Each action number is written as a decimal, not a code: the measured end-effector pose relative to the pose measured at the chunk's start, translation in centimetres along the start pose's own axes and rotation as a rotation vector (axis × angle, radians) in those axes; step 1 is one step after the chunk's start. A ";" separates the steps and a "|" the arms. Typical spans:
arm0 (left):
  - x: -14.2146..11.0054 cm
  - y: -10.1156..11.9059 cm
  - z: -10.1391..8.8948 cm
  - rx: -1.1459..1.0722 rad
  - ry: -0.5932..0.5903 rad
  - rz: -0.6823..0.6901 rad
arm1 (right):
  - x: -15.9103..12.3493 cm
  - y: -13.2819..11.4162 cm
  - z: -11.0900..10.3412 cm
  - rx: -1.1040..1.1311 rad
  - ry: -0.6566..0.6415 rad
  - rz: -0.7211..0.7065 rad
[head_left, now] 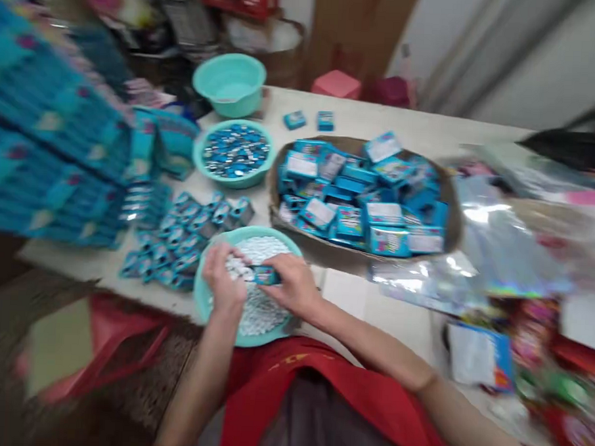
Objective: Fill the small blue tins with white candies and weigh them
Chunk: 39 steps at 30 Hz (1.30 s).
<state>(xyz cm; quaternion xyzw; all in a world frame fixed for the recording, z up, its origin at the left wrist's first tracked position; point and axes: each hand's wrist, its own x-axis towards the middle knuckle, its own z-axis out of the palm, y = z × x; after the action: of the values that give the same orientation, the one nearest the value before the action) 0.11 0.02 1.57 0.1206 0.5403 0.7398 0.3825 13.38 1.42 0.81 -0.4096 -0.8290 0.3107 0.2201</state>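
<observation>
The right hand (297,283) pinches a small blue box (264,275) between thumb and fingers, over a round mint-green plastic bowl (204,296) full of little white pieces (261,311). The left hand (224,272) has curled fingers and holds white pieces by the box's end.

Head-worn view looks forward and down over the table (346,291).

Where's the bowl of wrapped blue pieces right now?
Head view, left of centre: the bowl sits between the empty bowl and the white-filled one, left of the cardboard tray.
</observation>
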 end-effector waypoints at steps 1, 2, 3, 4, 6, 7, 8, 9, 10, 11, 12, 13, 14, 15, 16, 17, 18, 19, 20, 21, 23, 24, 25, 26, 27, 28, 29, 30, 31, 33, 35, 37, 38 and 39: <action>0.0 -0.1 -0.1 -0.013 0.022 -0.018 | 0.0 0.1 0.1 0.021 0.016 0.006; -0.1 -0.2 -0.2 -0.025 0.036 -0.032 | 0.1 0.2 0.2 0.039 0.020 0.001; -0.2 -0.2 -0.2 -0.043 0.047 -0.040 | 0.1 0.3 0.3 0.049 0.023 -0.007; -0.3 -0.1 -0.2 -0.052 0.053 -0.042 | 0.1 0.2 0.4 0.058 0.022 -0.019; -0.7 0.1 -0.2 -0.059 0.066 -0.025 | 0.1 0.0 0.3 0.073 0.010 -0.040; -0.8 0.3 -0.2 -0.054 0.070 -0.009 | 0.0 -0.1 0.3 0.081 0.004 -0.044; -0.9 0.4 -0.3 -0.047 0.071 0.005 | 0.0 -0.2 0.4 0.091 -0.002 -0.047; -0.9 0.5 -0.3 -0.043 0.068 0.011 | -0.1 -0.3 0.4 0.100 -0.007 -0.047; -0.9 0.5 -0.3 -0.041 0.068 0.012 | -0.1 -0.3 0.5 0.108 -0.012 -0.045; -0.9 0.5 -0.4 -0.042 0.069 0.013 | -0.1 -0.3 0.5 0.112 -0.017 -0.044; -0.8 0.4 -0.4 -0.043 0.072 0.016 | -0.1 -0.3 0.5 0.117 -0.021 -0.043; -0.8 0.4 -0.4 -0.044 0.072 0.021 | -0.1 -0.4 0.5 0.122 -0.025 -0.042; -0.8 0.4 -0.5 -0.043 0.068 0.025 | -0.1 -0.4 0.5 0.127 -0.025 -0.040; -0.8 0.4 -0.5 -0.043 0.061 0.030 | -0.1 -0.4 0.5 0.132 -0.021 -0.038; -0.8 0.4 -0.5 -0.043 0.052 0.034 | -0.1 -0.4 0.4 0.136 -0.014 -0.036; -0.9 0.4 -0.4 -0.043 0.043 0.035 | -0.1 -0.4 0.4 0.141 -0.006 -0.036; -0.9 0.4 -0.4 -0.040 0.040 0.035 | -0.1 -0.4 0.4 0.145 0.000 -0.035; -0.9 0.5 -0.4 -0.036 0.041 0.036 | -0.1 -0.4 0.3 0.148 0.003 -0.033; -1.0 0.5 -0.3 -0.030 0.046 0.038 | -0.1 -0.4 0.3 0.152 0.004 -0.028; -1.0 0.5 -0.3 -0.024 0.052 0.042 | -0.2 -0.4 0.3 0.158 0.002 -0.021; -1.2 0.7 -0.2 -0.022 0.059 0.034 | -0.2 -0.6 0.2 0.172 0.002 -0.015; -1.3 0.8 -0.2 -0.028 0.061 0.032 | -0.3 -0.7 0.1 0.178 0.006 -0.020; -1.4 0.9 -0.2 -0.033 0.059 0.034 | -0.3 -0.8 0.0 0.181 0.014 -0.028; -1.5 1.0 -0.3 -0.036 0.052 0.044 | -0.4 -0.9 -0.1 0.180 0.025 -0.037; -1.5 1.0 -0.3 -0.033 0.045 0.057 | -0.5 -1.0 -0.1 0.179 0.032 -0.042; -1.6 0.8 -0.3 -0.023 0.041 0.069 | -0.5 -1.0 -0.1 0.179 0.033 -0.042; -1.6 0.6 -0.3 -0.009 0.043 0.073 | -0.5 -1.0 -0.1 0.177 0.028 -0.034; -1.5 0.3 -0.3 0.003 0.054 0.063 | -0.6 -0.9 0.0 0.176 0.020 -0.021; -1.5 0.0 -0.3 0.009 0.071 0.043 | -0.6 -0.8 0.0 0.174 0.009 -0.009; -1.4 -0.6 -0.3 -0.004 0.093 -0.006 | -0.7 -0.5 0.1 0.175 -0.006 0.005; -1.4 -0.8 -0.2 -0.032 0.078 -0.029 | -0.8 -0.3 0.2 0.192 -0.004 0.010; -1.6 -0.7 0.0 -0.050 0.050 -0.032 | -0.8 -0.1 0.1 0.235 0.007 0.023; -1.7 -0.5 0.1 -0.056 0.036 -0.041 | -0.9 0.0 0.1 0.263 0.010 0.035; -1.8 -0.3 0.2 -0.063 0.021 -0.053 | -1.0 0.1 0.1 0.295 0.011 0.050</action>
<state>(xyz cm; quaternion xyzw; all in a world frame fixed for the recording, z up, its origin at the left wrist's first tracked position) 1.61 -1.04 1.87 0.0865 0.5238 0.7472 0.3999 13.91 0.63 0.52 -0.3948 -0.7628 0.4323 0.2744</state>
